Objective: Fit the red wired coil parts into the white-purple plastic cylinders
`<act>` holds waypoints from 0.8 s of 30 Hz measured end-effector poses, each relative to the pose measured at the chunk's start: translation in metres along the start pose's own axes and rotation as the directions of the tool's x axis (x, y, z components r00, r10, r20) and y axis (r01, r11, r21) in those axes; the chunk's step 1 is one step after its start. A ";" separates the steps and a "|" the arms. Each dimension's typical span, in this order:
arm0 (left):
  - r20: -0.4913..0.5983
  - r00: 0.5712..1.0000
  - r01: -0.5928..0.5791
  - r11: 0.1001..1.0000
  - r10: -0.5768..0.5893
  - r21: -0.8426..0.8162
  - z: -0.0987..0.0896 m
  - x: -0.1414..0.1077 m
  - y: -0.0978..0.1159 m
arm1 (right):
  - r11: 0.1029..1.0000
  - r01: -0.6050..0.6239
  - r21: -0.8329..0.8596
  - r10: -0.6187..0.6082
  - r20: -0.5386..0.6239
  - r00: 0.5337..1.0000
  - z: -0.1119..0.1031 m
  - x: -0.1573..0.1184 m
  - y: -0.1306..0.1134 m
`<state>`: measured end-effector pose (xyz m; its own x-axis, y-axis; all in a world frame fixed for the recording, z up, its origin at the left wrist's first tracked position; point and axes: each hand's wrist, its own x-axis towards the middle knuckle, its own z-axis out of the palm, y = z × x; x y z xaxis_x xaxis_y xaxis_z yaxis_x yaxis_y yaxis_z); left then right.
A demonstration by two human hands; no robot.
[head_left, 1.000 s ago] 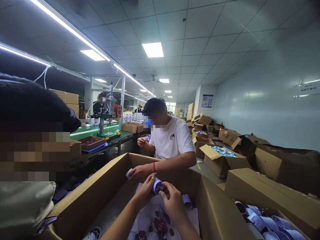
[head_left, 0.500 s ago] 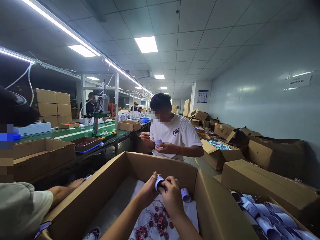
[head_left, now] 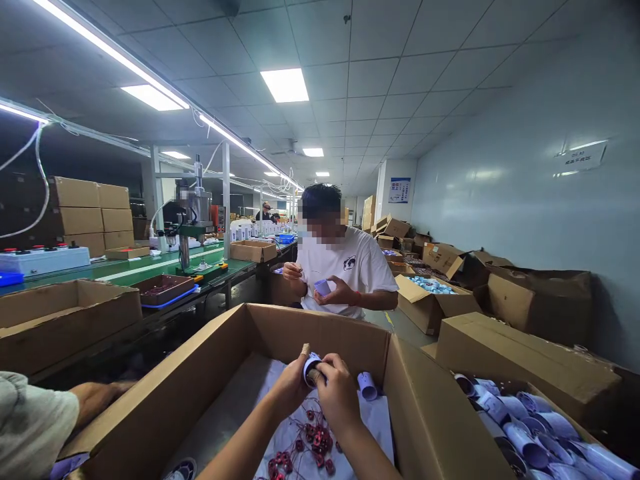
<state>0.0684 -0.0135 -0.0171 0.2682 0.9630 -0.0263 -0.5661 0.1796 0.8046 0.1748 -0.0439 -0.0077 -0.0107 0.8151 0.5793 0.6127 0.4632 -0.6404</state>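
Observation:
Above a large open cardboard box [head_left: 425, 407], my left hand [head_left: 291, 387] grips a short white cylinder [head_left: 312, 361] whose open end faces me. The fingers of my right hand [head_left: 336, 387] are at that opening, with some fingertips inside the rim; whether they pinch a small part there is hidden. Below my hands, several small red parts with thin wires [head_left: 317, 437] lie on a white sheet. Another white cylinder [head_left: 367, 386] rests near the box's far right corner. Part of a round white piece [head_left: 183, 469] shows at the bottom left.
Across the box a person [head_left: 345, 267] holds a white cylinder and a thin wire. At the left, another person's arm [head_left: 93, 400] reaches beside the box. A carton of white cylinders [head_left: 525, 440] stands at the right. A green conveyor [head_left: 210, 257] with a press runs along the left.
The view has shifted slightly to the right. My hands remain on the cylinder, which has turned a little. At the left, the person's arm has drawn back, and the dark head has left view.

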 end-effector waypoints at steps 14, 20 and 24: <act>0.009 0.997 -0.077 0.996 0.077 0.034 0.014 -0.008 0.002 | 0.907 -0.199 0.371 0.265 -0.138 0.954 0.009 0.002 0.001; 0.002 0.997 -0.078 0.988 0.078 0.130 0.016 -0.005 -0.002 | 0.851 -0.301 0.431 0.383 -0.117 0.916 0.007 0.004 0.005; 0.001 0.998 -0.056 0.964 0.058 0.262 0.014 -0.003 0.001 | 0.835 -0.323 0.445 0.418 -0.132 0.899 0.008 0.005 0.008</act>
<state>0.0779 -0.0187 -0.0086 0.2352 0.9717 0.0210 -0.3567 0.0663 0.9319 0.1736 -0.0332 -0.0136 0.3506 0.8803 0.3196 0.1633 0.2786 -0.9464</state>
